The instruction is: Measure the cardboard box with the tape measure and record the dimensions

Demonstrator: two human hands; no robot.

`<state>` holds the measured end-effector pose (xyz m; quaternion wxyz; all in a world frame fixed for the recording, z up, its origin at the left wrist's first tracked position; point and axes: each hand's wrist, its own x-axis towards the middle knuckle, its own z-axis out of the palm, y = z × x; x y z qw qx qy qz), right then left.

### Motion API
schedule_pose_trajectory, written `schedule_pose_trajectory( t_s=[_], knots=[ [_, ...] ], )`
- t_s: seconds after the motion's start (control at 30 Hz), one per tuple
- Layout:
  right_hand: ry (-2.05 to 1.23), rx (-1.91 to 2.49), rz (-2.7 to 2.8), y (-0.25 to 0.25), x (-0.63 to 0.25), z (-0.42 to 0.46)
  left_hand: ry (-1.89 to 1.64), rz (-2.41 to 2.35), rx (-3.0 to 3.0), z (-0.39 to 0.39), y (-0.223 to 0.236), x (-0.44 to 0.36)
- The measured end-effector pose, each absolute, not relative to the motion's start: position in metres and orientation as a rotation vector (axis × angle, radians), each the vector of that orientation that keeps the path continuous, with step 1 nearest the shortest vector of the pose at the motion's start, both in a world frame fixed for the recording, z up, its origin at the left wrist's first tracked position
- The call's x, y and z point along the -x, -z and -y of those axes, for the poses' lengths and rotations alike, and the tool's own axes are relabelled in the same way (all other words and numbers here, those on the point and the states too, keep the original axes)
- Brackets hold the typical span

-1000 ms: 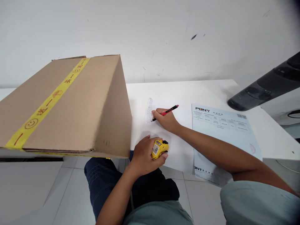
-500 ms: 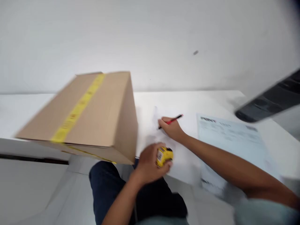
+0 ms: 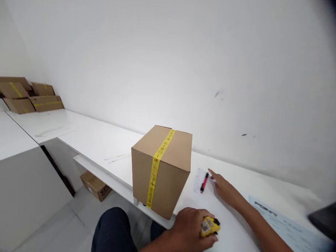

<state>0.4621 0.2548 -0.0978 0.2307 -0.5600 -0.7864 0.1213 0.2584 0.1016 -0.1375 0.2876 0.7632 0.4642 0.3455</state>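
Note:
A brown cardboard box point(image 3: 164, 168) sealed with yellow tape stands on the white table point(image 3: 105, 143), overhanging its front edge. My left hand point(image 3: 193, 229) is closed round a small yellow tape measure point(image 3: 209, 225) at the table's near edge, right of the box. My right hand point(image 3: 225, 189) lies flat on the table with fingers stretched out, holding nothing. Just left of its fingertips a red pen point(image 3: 204, 182) rests on a small slip of paper point(image 3: 198, 180).
A pale blue printed form point(image 3: 283, 222) lies on the table at the right. A dark object point(image 3: 324, 218) juts in at the right edge. Several taped boxes point(image 3: 28, 94) are stacked far left. Another carton point(image 3: 96, 185) sits on the floor under the table.
My right hand has let go of the red pen, which now lies on the paper slip. The view has pulled back and swung left. My left hand still holds the tape measure.

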Motion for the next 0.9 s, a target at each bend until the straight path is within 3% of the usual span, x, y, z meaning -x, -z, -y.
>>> schedule_pose_trajectory(
  t_s=[0.17,0.33,0.53,0.6,0.7,0.8,0.9],
  knots=[
    [-0.872,1.221,2.275,0.034,-0.476,-0.191,-1.378,-1.094,-2.134,-0.083,0.132,-0.250],
    [-1.548,0.852,2.446,0.018,-0.457,-0.103,-1.912,-0.768,-2.404,-0.051,0.077,-0.231],
    [-1.752,0.745,2.058,0.021,-0.403,-0.053,-2.222,-0.908,-2.443,-0.019,0.069,-0.215],
    [-1.677,0.604,2.110,0.011,-0.396,-0.050,-2.331,-1.101,-2.379,-0.014,0.081,-0.204],
    [-1.190,0.444,2.181,-0.014,-0.391,-0.064,-2.404,-1.498,-1.974,-0.019,0.095,-0.174],
    [-0.633,0.376,2.092,-0.041,-0.380,-0.097,-2.189,-1.617,-1.184,-0.031,0.100,-0.137],
    [-0.455,0.460,1.930,-0.060,-0.359,-0.135,-1.883,-1.408,-0.500,-0.036,0.104,-0.113]
  ],
)
